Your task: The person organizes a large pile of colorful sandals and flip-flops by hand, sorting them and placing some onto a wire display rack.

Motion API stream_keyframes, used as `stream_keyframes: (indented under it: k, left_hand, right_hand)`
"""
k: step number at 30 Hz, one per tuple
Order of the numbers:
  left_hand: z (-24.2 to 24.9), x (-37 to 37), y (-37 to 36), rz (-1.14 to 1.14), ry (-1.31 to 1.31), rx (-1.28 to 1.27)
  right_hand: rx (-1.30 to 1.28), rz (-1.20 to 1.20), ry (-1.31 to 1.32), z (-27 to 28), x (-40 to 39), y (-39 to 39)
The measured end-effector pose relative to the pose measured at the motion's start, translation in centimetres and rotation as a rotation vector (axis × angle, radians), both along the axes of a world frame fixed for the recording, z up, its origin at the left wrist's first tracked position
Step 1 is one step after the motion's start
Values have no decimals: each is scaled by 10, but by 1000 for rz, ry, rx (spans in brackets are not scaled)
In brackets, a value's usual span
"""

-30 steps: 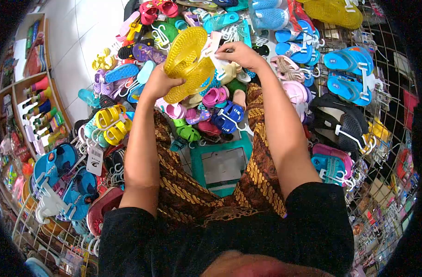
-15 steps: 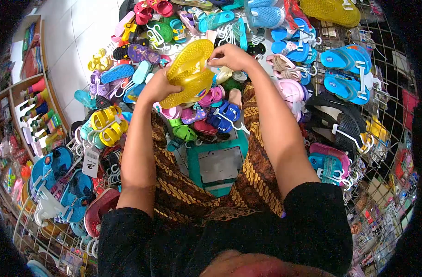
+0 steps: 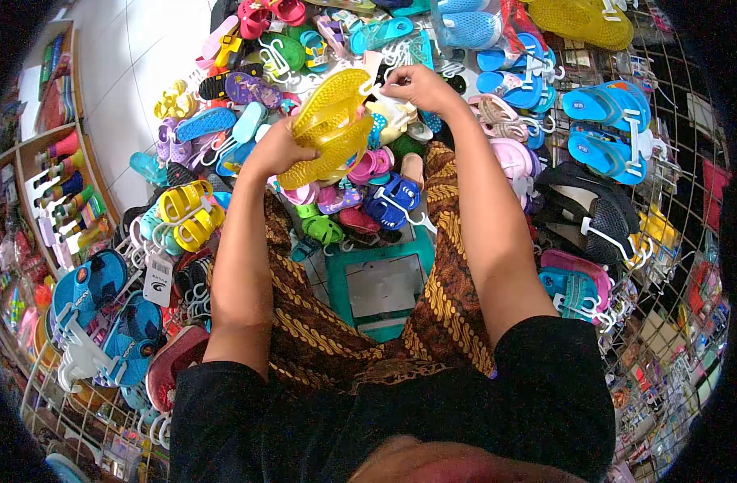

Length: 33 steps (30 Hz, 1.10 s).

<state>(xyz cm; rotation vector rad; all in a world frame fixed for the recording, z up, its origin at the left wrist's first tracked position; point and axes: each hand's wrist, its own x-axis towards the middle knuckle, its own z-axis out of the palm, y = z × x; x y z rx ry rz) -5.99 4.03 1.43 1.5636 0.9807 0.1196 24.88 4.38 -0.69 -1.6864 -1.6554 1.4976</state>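
Observation:
A pair of yellow jelly sandals (image 3: 330, 143) is gripped in my left hand (image 3: 277, 150), thumb across the lower one. The two sandals lie one above the other, tilted over the pile of footwear. Just right of their tips, my right hand (image 3: 423, 88) hovers with its fingers curled into a pinch. Whether anything small is between those fingertips is hard to see. White hanger plastic and a pale tag (image 3: 372, 64) show beside them. Below the sandals lie pink clogs (image 3: 370, 166) and blue sandals (image 3: 394, 200).
Many children's shoes on white hangers surround me on the tiled floor (image 3: 115, 60). A teal stool (image 3: 378, 322) stands between my knees. Wire grid racks (image 3: 666, 241) hold blue sandals (image 3: 606, 109) at right. At left stands a wooden shelf (image 3: 82, 133).
My right hand has drawn a little up and right, away from the yellow sandals, opening a gap. My left hand keeps its hold, nearly unmoved.

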Motion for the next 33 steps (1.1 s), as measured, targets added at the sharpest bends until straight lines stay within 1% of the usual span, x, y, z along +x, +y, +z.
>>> stream_keyframes:
  k: [1, 3, 4, 7, 9, 12, 14, 17, 18, 20, 25, 28, 31, 32, 33]
  left_hand:
    - [-3, -1, 0, 8, -10, 17]
    - [-4, -2, 2, 26, -31, 53]
    - [-4, -1, 1, 26, -53, 24]
    - [1, 3, 0, 19, -78, -34]
    - [4, 4, -1, 0, -43, -32]
    - [-3, -2, 0, 24, -37, 11]
    - [-9, -6, 1, 2, -24, -2]
    - [0, 0, 0, -2, -40, 19]
    - [3, 2, -2, -2, -50, 29]
    - [-12, -1, -2, 25, -79, -28]
    - [-1, -1, 1, 19, -75, -77]
    - [-2, 1, 0, 32, -106, -92]
    - [1, 4, -2, 44, -112, -95]
    - [0, 5, -3, 61, -136, -112]
    - [0, 5, -3, 79, -160, -128]
  right_hand:
    - [-16, 25, -50, 1, 1, 0]
    - [-7, 81, 20, 2, -6, -3]
    - [-2, 110, 54, 3, -10, -4]
    - [-9, 161, -49, 9, -20, -4]
    - [7, 122, -34, 8, -20, -4]
    - [40, 69, -4, 9, -17, -2]
    - [55, 46, -1, 14, -16, -2]
    - [-14, 271, -167, 18, -27, -6]
    - [20, 225, -175, 14, -28, -7]
    - [44, 134, -84, 10, -23, -3]
    - [74, -10, 22, 13, -22, -3]
    - [40, 119, -110, 16, -27, -5]
    - [58, 127, -105, 16, -28, -5]
    - [87, 19, -17, 13, -27, -4]
    - [102, -21, -1, 15, -25, -3]
